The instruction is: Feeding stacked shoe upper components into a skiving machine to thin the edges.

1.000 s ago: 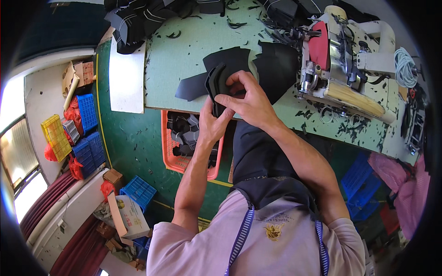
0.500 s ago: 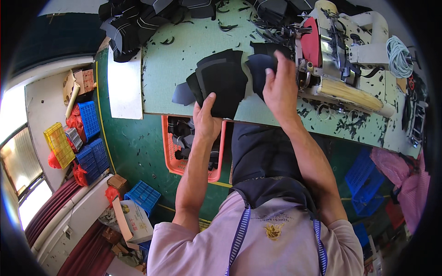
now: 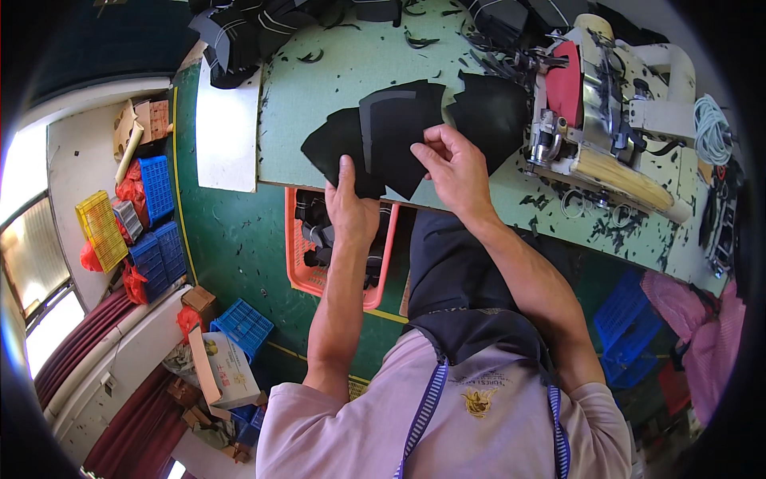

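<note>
My left hand [image 3: 351,211] is closed on the lower edge of a flat black cut piece [image 3: 337,145], its thumb lying on top. Overlapping that piece is a second black cut piece [image 3: 399,132] with a grey band along its upper and left edges. My right hand [image 3: 461,172] pinches at this second piece's right edge, thumb and forefinger bent close together. Behind the right fingers another dark cut piece [image 3: 496,116] rests on the pale green table [image 3: 319,88], left of the machine. The material could be fabric or leather; I cannot tell.
A machine [image 3: 586,104] with a red part and a yellowish rounded bar stands at right, beside coiled pale tubing [image 3: 712,124]. Black scraps [image 3: 421,40] litter the table. Stacked dark pieces [image 3: 231,40] lie at its far left. Below the front edge sits an orange basket [image 3: 295,263] holding dark pieces.
My right hand has moved left and down from the dark piece near the machine to the middle piece's edge. The pieces in my left hand are now fanned wider to the left.
</note>
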{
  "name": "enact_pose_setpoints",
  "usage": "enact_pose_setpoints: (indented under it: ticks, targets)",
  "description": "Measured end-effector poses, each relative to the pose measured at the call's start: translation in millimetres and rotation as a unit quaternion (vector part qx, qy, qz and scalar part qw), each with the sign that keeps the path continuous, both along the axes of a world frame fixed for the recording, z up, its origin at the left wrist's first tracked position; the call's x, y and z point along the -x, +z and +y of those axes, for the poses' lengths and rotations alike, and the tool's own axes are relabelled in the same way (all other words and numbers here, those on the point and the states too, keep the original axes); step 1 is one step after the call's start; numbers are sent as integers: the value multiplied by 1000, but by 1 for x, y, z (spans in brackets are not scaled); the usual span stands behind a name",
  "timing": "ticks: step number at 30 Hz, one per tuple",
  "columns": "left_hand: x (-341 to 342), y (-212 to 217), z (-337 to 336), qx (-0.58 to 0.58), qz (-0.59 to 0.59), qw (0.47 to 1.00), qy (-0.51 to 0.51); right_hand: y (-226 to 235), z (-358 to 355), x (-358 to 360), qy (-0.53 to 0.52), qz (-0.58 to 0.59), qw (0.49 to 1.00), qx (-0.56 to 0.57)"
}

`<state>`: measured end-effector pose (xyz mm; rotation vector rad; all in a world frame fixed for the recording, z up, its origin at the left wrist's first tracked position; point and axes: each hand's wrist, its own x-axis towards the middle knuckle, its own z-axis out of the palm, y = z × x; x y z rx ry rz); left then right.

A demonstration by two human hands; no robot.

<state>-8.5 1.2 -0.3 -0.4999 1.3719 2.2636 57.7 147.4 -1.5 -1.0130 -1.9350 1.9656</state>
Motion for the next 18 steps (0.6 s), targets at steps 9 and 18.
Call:
enact_pose_setpoints:
  ticks: [9, 18]
  targets:
    - [5, -1, -19, -4, 57, 998, 1, -12, -4, 8, 19, -1, 1000, 11]
    - [-18, -19, -25, 141, 143, 974, -106, 6, -9, 8, 100, 19, 992, -80]
